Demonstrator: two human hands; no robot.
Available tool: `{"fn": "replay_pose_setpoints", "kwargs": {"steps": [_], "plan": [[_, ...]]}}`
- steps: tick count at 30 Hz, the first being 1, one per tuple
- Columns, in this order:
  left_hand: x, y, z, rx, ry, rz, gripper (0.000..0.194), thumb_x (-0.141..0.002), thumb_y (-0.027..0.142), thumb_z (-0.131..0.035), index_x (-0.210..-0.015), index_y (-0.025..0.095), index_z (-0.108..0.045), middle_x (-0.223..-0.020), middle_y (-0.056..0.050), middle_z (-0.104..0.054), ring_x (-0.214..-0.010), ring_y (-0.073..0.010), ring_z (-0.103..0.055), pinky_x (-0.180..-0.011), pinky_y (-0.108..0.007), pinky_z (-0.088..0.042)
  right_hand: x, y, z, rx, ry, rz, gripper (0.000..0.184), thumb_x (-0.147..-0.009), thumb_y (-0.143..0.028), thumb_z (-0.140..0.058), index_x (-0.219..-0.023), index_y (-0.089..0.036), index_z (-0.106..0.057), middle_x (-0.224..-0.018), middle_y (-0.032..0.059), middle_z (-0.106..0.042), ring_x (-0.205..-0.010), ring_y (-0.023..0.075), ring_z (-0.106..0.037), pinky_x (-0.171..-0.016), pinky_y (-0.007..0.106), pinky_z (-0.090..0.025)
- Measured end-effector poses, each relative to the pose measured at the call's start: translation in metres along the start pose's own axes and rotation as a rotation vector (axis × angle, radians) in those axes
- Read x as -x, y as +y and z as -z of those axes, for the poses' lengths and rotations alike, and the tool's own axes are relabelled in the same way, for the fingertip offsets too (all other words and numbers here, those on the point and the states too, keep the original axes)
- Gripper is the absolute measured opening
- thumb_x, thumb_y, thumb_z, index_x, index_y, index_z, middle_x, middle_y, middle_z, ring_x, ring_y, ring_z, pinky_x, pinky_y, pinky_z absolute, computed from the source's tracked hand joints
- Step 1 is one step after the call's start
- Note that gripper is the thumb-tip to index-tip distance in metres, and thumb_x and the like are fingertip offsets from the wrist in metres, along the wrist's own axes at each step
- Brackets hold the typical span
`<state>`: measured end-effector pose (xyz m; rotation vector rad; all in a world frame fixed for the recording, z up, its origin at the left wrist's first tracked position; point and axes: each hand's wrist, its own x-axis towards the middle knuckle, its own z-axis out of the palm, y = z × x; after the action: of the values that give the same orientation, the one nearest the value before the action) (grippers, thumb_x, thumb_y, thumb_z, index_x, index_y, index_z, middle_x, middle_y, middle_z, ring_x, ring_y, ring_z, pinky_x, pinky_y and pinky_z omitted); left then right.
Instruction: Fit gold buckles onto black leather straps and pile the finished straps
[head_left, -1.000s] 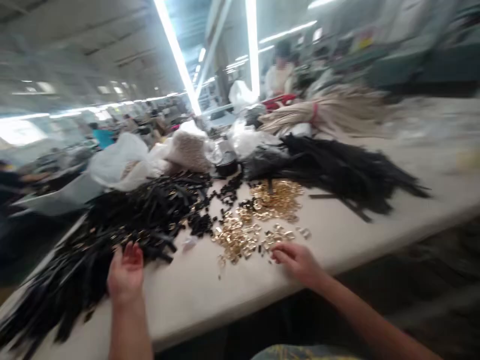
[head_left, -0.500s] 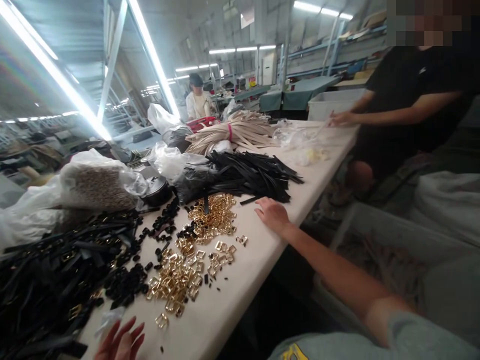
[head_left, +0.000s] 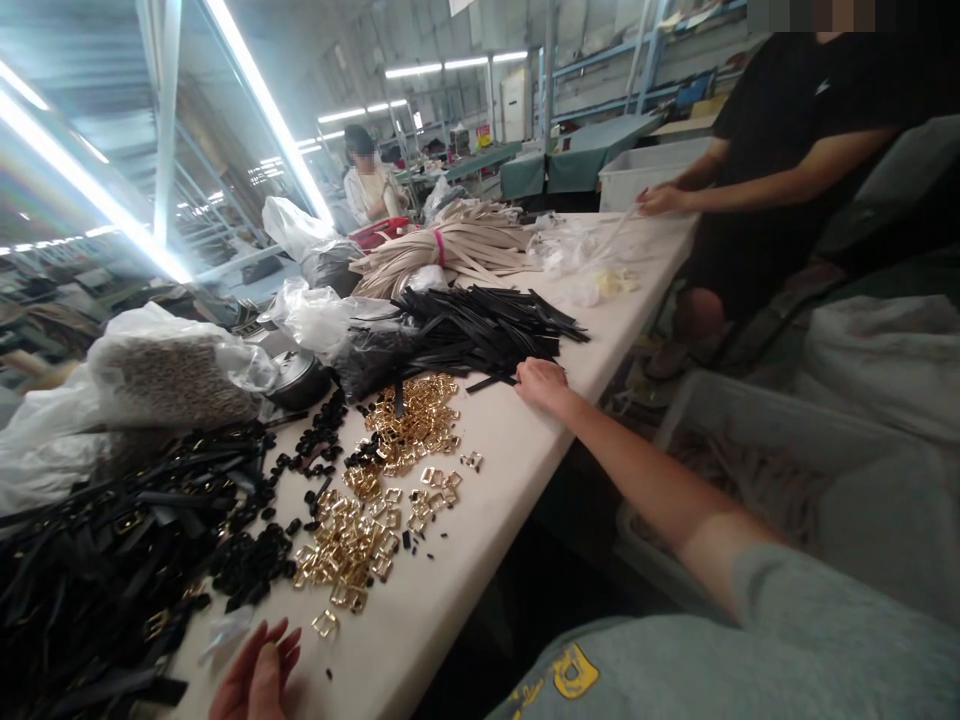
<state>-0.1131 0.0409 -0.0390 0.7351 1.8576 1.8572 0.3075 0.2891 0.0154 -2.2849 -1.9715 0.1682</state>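
My right hand (head_left: 541, 383) reaches far across the white table (head_left: 517, 450) to the near edge of a pile of black straps (head_left: 487, 330). Its fingers curl down onto the end of a loose black strap (head_left: 491, 381). My left hand (head_left: 259, 672) lies at the table's near edge, palm showing, fingers stretched and holding nothing. Just beyond it sits a single gold buckle (head_left: 325, 624). A spread of gold buckles (head_left: 375, 500) lies between my hands, with small black loops (head_left: 255, 560) to their left.
A heap of black straps with buckles (head_left: 97, 560) fills the left. Plastic bags (head_left: 172, 370), a beige strap bundle (head_left: 450, 245) and clear bags lie farther back. A person in black (head_left: 787, 140) works at the table's far right; another sits behind. A grey bin (head_left: 787, 470) stands beside the table.
The view swung right from the left heap. My right hand left the gold buckles, moved forward to the black strap pile, and its fingers curled. My left hand dropped to the near edge.
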Motion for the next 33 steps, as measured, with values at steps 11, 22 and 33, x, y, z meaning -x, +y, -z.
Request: {"fn": "replay_pose_setpoints", "kwargs": {"steps": [11,22,33], "plan": [[0.011,0.009,0.002,-0.077,-0.045,-0.013,0.041,-0.076,0.041,-0.074,-0.109,0.017,-0.071,-0.103,-0.004,-0.073,-0.082,-0.0154,-0.071,-0.089,-0.032,-0.057,0.012,0.011,0.007,-0.216,-0.049,-0.030,0.026,-0.075,-0.020,-0.066,-0.101,-0.019,-0.074,-0.111,0.0105,-0.073,-0.105,0.0249,-0.065,-0.083,0.029,-0.048],[0.081,0.035,-0.055,0.006,-0.525,0.086,0.054,-0.081,0.046,-0.070,-0.124,0.015,-0.059,-0.084,-0.006,-0.073,-0.064,-0.0140,-0.068,-0.066,-0.029,-0.058,0.139,-0.035,-0.010,-1.177,-0.559,0.398,0.027,-0.084,-0.043,-0.064,-0.087,-0.016,-0.062,-0.069,0.0010,-0.069,-0.060,0.0109,-0.062,-0.060,0.022,-0.050],[0.083,0.043,-0.062,0.089,-0.585,0.243,0.046,-0.081,0.041,-0.071,-0.119,0.016,-0.061,-0.068,0.003,-0.064,-0.052,-0.0078,-0.061,-0.057,-0.020,-0.051,0.189,-0.051,-0.023,-1.000,-0.762,0.574,0.020,-0.089,-0.036,-0.058,-0.083,-0.018,-0.063,-0.064,-0.0014,-0.065,-0.057,0.0108,-0.059,-0.057,0.023,-0.045]]}}
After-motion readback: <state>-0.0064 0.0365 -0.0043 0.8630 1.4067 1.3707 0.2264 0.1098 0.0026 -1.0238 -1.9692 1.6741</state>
